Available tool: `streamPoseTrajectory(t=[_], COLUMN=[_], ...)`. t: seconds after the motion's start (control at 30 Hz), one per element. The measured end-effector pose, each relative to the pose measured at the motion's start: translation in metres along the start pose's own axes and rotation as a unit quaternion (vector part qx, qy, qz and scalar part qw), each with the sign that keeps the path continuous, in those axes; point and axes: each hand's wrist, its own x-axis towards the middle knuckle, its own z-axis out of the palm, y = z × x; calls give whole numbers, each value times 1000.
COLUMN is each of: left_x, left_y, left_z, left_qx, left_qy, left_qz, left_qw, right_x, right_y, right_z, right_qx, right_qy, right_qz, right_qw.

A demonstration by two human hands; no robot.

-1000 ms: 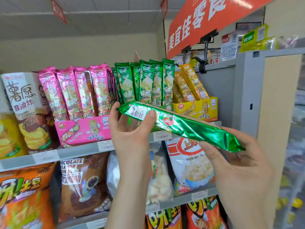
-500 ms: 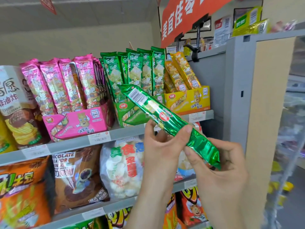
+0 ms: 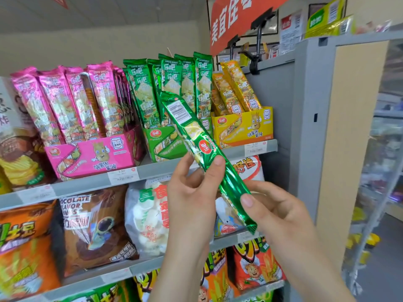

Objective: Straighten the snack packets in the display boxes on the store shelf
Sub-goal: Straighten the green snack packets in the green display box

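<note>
A long green snack packet (image 3: 196, 140) slants from upper left to lower right in front of the shelf. My left hand (image 3: 194, 192) pinches its middle between thumb and fingers. My right hand (image 3: 274, 212) holds its lower end, thumb on the front. Its barcode side faces me and its top end overlaps the green display box (image 3: 165, 144). Several green packets (image 3: 174, 83) stand upright in that box. A pink display box (image 3: 91, 153) with pink packets (image 3: 65, 101) stands to the left, a yellow display box (image 3: 244, 125) with leaning yellow packets (image 3: 235, 86) to the right.
The boxes sit on the grey top shelf (image 3: 87, 184) with price tags. Larger snack bags (image 3: 96, 227) fill the shelves below. A grey shelf end panel (image 3: 305, 127) rises at the right, an orange sign (image 3: 235, 20) hangs above, and an aisle lies beyond.
The packet has tilted from nearly level to a steep slant. My left hand slid down from its top end to its middle, and my right hand stayed at the lower end.
</note>
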Motion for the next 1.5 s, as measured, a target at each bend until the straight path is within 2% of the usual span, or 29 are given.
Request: streamPoseTrajectory(t=[0.1,0.3,0.43,0.57,0.63,0.73,0.83,0.87,0.9,0.97,1.03,1.13,1.27,1.4,1.5], left_x=[-3,-2,-4,-9,-13,-16,-18,-17,-16,-14,-10,-7,-4,-2,0], left_y=[1,-3,-3,-6,-8,-7,-8,-8,-8,-7,-8,-9,-7,-8,-12], left_z=[-1,-2,-1,1,2,3,2,1,-1,-6,-11,-16,-15,-16,-20], left_qx=[-11,-40,-53,13,36,56,38,29,21,1,-29,-69,-101,17,16], left_qy=[2,18,-23,-95,-119,-118,-99,-93,-92,-100,-106,-133,-165,-124,-110], left_qz=[5,1,18,37,35,29,26,25,22,15,8,-13,-39,13,24], left_qw=[1000,999,998,995,992,991,994,995,995,995,994,989,980,992,994], right_x=[2,4,2,-1,-2,-5,-8,-8,-7,-6,-5,-4,-6,-7,-6], right_y=[-1,-4,-4,-3,-2,6,13,12,10,2,0,2,4,10,13], right_z=[-6,-10,-6,1,4,8,13,11,8,1,-4,-2,1,4,2], right_qx=[17,5,27,43,-13,-162,-262,-246,-189,-40,12,56,21,6,-47], right_qy=[-64,-126,-50,40,85,140,146,136,111,30,12,8,28,64,64], right_qz=[18,54,19,-40,-74,-121,-189,-196,-178,-97,-33,14,-21,-65,-74], right_qw=[998,991,998,997,994,969,935,940,959,994,999,998,999,996,994])
